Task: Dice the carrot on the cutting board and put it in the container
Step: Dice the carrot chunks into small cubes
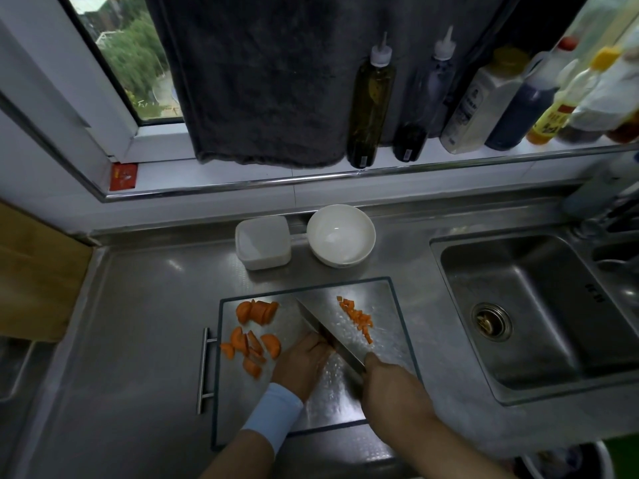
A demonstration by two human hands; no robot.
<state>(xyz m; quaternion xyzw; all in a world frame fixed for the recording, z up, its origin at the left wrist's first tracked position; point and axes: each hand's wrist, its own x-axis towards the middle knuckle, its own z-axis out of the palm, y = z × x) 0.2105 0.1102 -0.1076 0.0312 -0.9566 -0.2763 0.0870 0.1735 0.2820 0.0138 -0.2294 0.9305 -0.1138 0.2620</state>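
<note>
The left hand's (301,361) fingers (316,342) are curled down onto the cutting board (387,305), knuckles against the flat of the knife (328,335). Whatever they press is hidden under them, so I cannot tell if they hold a piece. The right hand (392,380) is wrapped round the knife's handle, which it covers, with one fingertip (372,358) laid forward on the blade's side. The blade runs away from that fingertip, up and leftward, past the left knuckles.

Just left of the curled fingers lie loose half-moon carrot slices (250,350), with a stacked cluster of them beyond. On the other side of the blade sits a small heap of diced carrot (358,318). Farther out past the board's far edge stand the white container (262,242) and, beside it to the right, a white bowl (340,235), both on the steel counter (145,323). A sink (539,312) lies well to the right of the right hand.

Both forearms reach in from the near edge and converge. The left wrist wears a pale blue wristband (273,414).
</note>
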